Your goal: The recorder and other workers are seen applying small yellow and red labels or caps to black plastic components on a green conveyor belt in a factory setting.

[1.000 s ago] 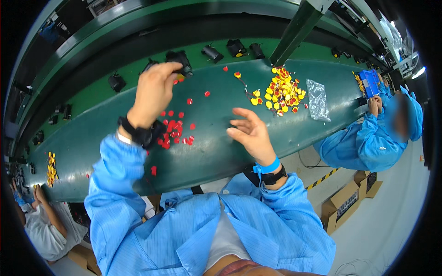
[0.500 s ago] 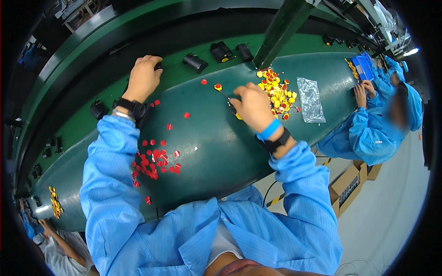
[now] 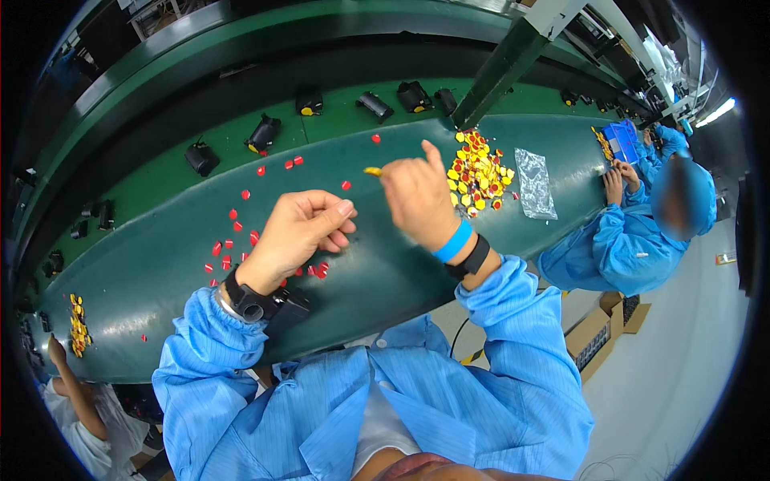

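My left hand (image 3: 301, 231) is over the middle of the dark green work surface (image 3: 385, 289), its thumb and fingers closed in a pinch; whatever lies between them, if anything, is too hidden to name. To its right, my right hand (image 3: 417, 196) grips a small yellow disc (image 3: 373, 171), which pokes out past the fingers on the left side. One finger of that hand points up. Red round pieces (image 3: 227, 262) lie scattered left of and below my left hand. A pile of yellow and red discs (image 3: 480, 172) sits just right of my right hand.
Black housings (image 3: 374, 106) stand along the green strip at the far side. A green post (image 3: 505, 76) rises behind the pile, and a clear plastic bag (image 3: 535, 184) lies right of it. A co-worker in blue (image 3: 634, 224) sits at the right; another person's arm (image 3: 80, 393) shows lower left.
My left hand has come back from the black housings at the far edge to the middle of the surface. The right hand has lifted the yellow disc and shifted slightly left; the view has turned a little.
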A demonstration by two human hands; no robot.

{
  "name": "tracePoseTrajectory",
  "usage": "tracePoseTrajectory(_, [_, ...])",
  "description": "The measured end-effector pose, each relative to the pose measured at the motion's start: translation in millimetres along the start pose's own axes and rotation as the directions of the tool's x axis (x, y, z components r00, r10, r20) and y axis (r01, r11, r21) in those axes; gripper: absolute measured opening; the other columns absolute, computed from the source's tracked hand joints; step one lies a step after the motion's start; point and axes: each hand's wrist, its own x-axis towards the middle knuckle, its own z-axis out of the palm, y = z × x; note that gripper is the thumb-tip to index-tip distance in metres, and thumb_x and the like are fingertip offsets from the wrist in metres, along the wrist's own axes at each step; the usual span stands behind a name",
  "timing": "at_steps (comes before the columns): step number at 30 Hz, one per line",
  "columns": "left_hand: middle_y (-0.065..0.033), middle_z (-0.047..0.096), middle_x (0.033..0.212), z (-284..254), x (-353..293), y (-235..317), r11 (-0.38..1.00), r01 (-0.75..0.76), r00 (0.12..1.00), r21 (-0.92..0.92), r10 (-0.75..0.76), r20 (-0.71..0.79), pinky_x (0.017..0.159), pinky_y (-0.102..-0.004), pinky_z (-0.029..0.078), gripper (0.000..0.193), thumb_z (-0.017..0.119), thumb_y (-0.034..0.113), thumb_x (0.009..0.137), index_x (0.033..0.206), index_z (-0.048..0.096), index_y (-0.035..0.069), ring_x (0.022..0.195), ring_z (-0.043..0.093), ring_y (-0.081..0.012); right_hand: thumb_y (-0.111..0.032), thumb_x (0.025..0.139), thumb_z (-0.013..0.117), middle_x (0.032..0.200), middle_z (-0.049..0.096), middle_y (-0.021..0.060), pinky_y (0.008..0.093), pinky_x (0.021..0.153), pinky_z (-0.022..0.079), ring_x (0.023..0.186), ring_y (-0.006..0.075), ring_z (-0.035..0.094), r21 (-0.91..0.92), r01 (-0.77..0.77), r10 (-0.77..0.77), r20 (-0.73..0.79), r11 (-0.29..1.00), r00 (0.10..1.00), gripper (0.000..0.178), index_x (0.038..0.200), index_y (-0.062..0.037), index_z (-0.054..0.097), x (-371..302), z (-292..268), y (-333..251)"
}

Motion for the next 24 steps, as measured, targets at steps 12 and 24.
tracePoseTrajectory(12, [-0.0079,0.066,0.076,20.3,-58.0,-31.7,0.982,-0.149,0.983,-0.118,0.134,-0.125,0.051,-0.0200,0.050,0.018,0.062,0.015,0.090,0.093,0.063,-0.002,0.057,0.061,-0.0088,-0.010,0.077,0.067,0.074,0.061,0.0046,0.0481,0.088,0.043,0.065,0.0230,0.058,0.360,-0.135,0.108,0.094,0.923,0.990,0.009,0.085,-0.0059,0.063,-19.4,-59.3,-91.6])
tracePoseTrajectory(24, [-0.0077,0.068,0.083,41.1,-87.2,-43.7,0.941,-0.297,0.947,-0.165,0.268,-0.175,0.054,-0.0203,0.051,0.016,0.064,0.009,0.088,0.098,0.064,-0.003,0.064,0.063,-0.0091,-0.017,0.091,0.061,0.068,0.056,-0.0007,0.0207,0.054,0.040,0.060,0.0051,0.050,0.660,-0.683,0.276,0.752,-0.314,0.599,0.016,0.084,-0.0027,0.060,-45.9,-56.5,-94.3])
